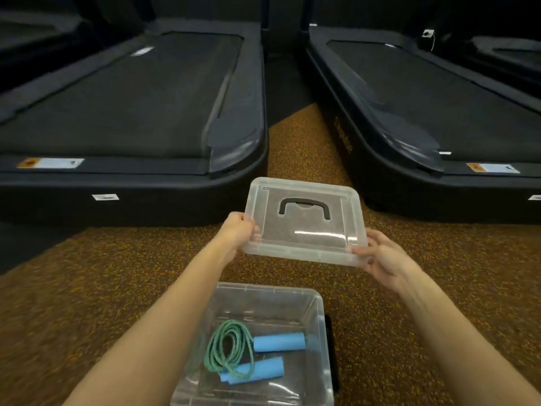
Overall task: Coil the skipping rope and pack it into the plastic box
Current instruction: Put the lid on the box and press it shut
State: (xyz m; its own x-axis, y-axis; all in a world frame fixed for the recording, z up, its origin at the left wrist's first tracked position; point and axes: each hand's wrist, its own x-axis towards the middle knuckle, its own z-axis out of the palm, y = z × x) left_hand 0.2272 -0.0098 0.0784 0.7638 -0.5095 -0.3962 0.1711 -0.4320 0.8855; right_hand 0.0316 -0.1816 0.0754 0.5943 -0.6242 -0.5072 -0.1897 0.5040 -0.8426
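The clear plastic box (317, 306) stands open on the floor between my forearms. Inside it lies the skipping rope (228, 347), its green cord coiled in loops at the left, its two blue foam handles lying side by side at the right. Above and beyond the box I hold the clear lid (304, 221), which has a black carry handle on top. My left hand (237, 230) grips the lid's left edge and my right hand (383, 256) grips its near right corner. The lid is in the air, tilted toward me, apart from the box.
Two black treadmills stand ahead, one at the left (126, 112) and one at the right (439, 112), with a strip of speckled brown rubber floor (292, 148) between them. A black object (332, 347) lies against the box's right side.
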